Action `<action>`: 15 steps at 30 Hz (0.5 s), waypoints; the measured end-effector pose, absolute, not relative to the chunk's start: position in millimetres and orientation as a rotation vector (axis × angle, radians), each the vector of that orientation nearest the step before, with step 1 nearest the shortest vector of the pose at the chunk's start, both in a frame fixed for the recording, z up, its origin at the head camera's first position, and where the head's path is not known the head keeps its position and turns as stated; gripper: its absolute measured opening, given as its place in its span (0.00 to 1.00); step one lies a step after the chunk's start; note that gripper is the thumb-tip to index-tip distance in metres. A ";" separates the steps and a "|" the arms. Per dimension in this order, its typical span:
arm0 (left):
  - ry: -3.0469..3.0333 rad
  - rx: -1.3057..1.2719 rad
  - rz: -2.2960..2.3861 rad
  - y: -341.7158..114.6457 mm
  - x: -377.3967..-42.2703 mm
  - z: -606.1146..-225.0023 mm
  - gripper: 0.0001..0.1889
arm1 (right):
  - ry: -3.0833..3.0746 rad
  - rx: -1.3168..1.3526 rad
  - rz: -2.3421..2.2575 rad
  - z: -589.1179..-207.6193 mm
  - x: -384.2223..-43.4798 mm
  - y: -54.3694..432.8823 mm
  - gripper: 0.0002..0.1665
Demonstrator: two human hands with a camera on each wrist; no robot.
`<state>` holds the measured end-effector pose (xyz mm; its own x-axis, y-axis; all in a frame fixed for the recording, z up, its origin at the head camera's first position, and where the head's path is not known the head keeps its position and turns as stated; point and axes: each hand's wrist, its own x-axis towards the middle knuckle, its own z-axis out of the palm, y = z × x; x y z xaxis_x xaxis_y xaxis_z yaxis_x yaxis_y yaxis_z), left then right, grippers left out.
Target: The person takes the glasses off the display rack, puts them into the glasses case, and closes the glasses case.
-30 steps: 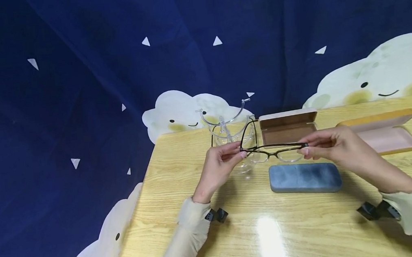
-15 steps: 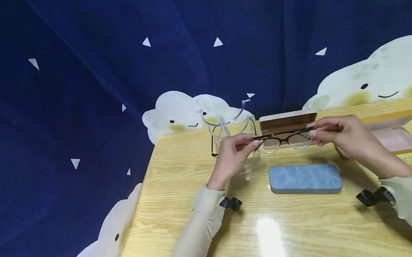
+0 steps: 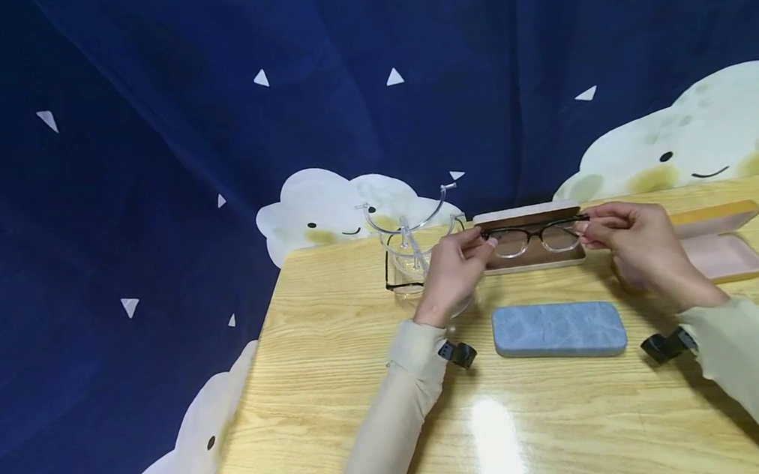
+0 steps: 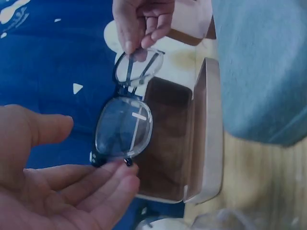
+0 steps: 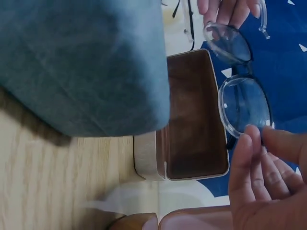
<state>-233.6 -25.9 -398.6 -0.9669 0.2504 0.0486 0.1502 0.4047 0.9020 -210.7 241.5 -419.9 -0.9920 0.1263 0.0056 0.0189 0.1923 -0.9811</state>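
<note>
Both hands hold dark-topped eyeglasses (image 3: 534, 238) by the outer corners of the frame, lenses facing the person. My left hand (image 3: 453, 268) is at the left corner; in the left wrist view its fingertips meet the hinge, with another digit standing apart. My right hand (image 3: 638, 248) pinches the opposite corner between thumb and fingers. Through the lenses in the left wrist view, the temples show as dark bars folded behind. Behind and below the eyeglasses lies an open eyeglass case (image 3: 531, 263) with a pale shell and brown lining (image 5: 192, 115).
A blue, closed eyeglass case (image 3: 559, 330) lies in front of the hands. To the right, an orange case (image 3: 723, 256) with pink lining stands open. Left of the cases is a clear display stand (image 3: 415, 253) bearing black-framed glasses (image 3: 406, 288). A dark blue curtain (image 3: 339, 82) hangs behind the wooden table (image 3: 333, 331).
Both hands have carried the eyeglasses back, up in the view and rightward, from near the blue case to before the open brown-lined case. The left temple, raised earlier, is now folded in.
</note>
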 end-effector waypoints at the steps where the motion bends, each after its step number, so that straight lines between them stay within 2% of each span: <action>1: 2.528 0.350 1.619 -24.5 -234.1 -399.3 0.28 | -2.356 -0.155 1.928 -420.5 -211.6 240.6 0.12; 10: 2.518 0.279 1.439 -19.9 -235.5 -401.3 0.37 | -2.567 -0.078 1.565 -422.4 -210.1 231.4 0.30; 15: 2.547 0.321 1.389 -18.4 -233.8 -399.0 0.34 | -2.774 -0.027 1.405 -421.8 -206.8 233.6 0.42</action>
<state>-233.8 -18.4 -399.0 -0.9514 0.2947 -0.0897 0.0842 0.5290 0.8445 -206.8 233.6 -421.8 -0.9993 0.0298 0.0203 0.0013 0.5916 -0.8062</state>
